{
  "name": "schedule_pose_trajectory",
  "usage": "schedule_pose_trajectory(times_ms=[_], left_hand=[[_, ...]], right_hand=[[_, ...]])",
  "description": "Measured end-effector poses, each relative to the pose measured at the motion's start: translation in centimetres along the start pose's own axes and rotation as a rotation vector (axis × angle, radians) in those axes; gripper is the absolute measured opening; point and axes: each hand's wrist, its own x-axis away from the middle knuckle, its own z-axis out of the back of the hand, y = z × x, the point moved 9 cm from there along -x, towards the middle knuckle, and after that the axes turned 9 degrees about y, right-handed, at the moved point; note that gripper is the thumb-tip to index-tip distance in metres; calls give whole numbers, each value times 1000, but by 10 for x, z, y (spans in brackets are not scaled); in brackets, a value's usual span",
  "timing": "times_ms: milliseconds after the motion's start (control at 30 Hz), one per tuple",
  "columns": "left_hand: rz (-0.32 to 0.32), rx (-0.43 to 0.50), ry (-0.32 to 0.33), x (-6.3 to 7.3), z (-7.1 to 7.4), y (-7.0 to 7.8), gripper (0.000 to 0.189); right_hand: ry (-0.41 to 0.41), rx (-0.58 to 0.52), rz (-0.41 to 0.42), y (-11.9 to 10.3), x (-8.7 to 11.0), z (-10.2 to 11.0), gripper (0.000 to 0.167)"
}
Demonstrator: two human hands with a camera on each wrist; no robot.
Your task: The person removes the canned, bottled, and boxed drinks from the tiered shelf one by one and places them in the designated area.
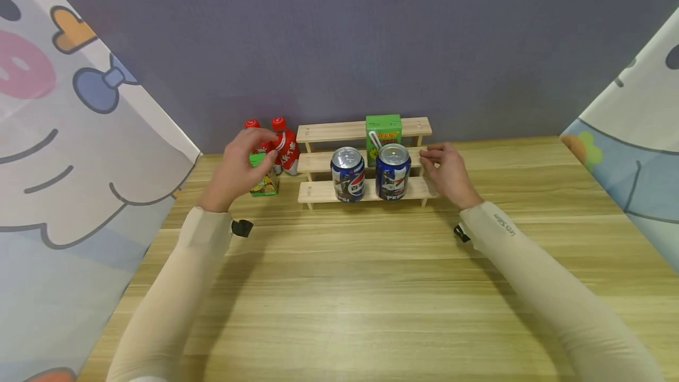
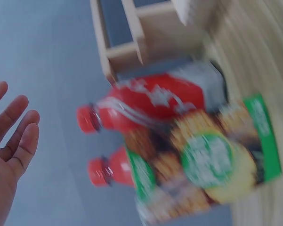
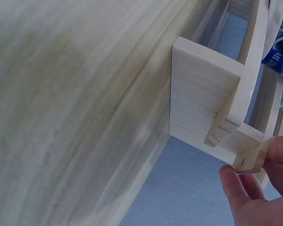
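On the table [image 1: 339,287] stands a rack [image 1: 318,191] the right hand [image 1: 448,174] pinches, left hand [image 1: 239,165] relaxed.

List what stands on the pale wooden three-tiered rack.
On the rack stand two blue metal Pepsi cans and a green box-shaped carton. One can covers much of the carton's lower front, so that part cannot be seen.

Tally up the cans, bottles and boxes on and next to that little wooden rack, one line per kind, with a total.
Blue cans: 2
Red-capped bottles: 2
Green boxes: 2, one on the wooden rack, one beside it
Total: 6
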Motion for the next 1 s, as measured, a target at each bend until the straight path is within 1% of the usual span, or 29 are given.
schedule_pose_trajectory(times_ms=[200, 300, 500, 567, 733, 900, 1000], left_hand=[[-54, 40, 5, -16, -16, 28, 23], [-60, 53, 3, -23, -23, 38, 24], [-26, 78, 8, -34, -32, 48, 27], [-24, 90, 3, -37, -35, 52, 28], [-33, 105, -19, -44, -46, 62, 29], [-48, 120, -25, -51, -54, 72, 29], [-48, 129, -31, -54, -57, 78, 29]], right_hand=[[2, -7, 6, 0, 0, 1, 24], [3, -12, 8, 0, 0, 1, 24], [-9, -13, -12, 0, 0, -1, 25], [-12, -13, -16, 0, 0, -1, 25], [-16, -21, -20, 0, 0, -1, 25], [-15, -25, -16, 1, 0, -1, 25], [3, -24, -4, 0, 1, 0, 24]])
